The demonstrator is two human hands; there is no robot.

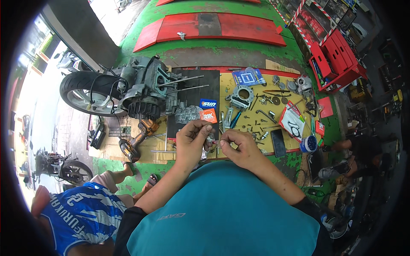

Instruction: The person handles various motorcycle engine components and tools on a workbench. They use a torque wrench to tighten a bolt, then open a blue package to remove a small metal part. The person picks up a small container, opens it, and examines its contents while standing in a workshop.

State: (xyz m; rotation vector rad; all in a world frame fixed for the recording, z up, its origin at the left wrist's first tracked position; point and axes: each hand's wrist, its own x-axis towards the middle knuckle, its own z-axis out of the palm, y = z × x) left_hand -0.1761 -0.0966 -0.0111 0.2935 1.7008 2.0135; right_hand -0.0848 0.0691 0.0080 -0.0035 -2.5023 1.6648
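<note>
"From the head view, how far along is the work?"

"Partway, I'd judge: the engine (139,73) is opened up, its studs (188,88) bare and pointing right. The cylinder block (240,101) lies apart on the tabletop (226,83), not yet on them."

"And the hands?"

"The left hand (194,138) and right hand (240,147) both pinch a small piece (211,138) between them, over the tabletop's near side."

"Which way does it point?"

"Mostly hidden by fingers — I can't tell its direction or long axis."
</note>
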